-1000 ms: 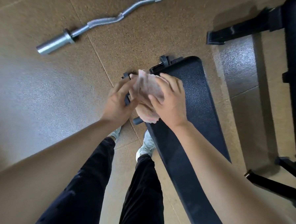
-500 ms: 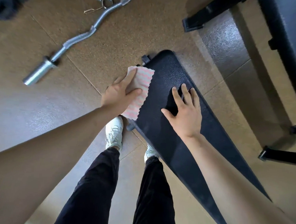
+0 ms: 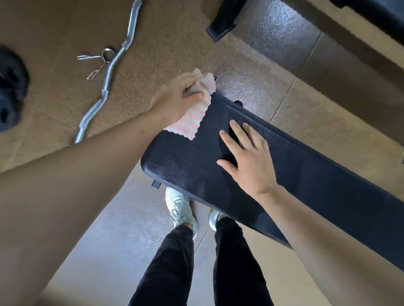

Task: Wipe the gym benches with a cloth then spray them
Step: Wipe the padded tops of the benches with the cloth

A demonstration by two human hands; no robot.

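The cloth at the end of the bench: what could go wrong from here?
The left hand grips the cloth bunched, at the bench corner, so a stroke may slip off the edge. The curl bar and spring collars lie on the floor to the person's left; a sideways step could trip on them.

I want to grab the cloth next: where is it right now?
In the head view, the cloth lies left of centre on the end of the bench, gripped by the left hand; the right hand rests flat beside it.
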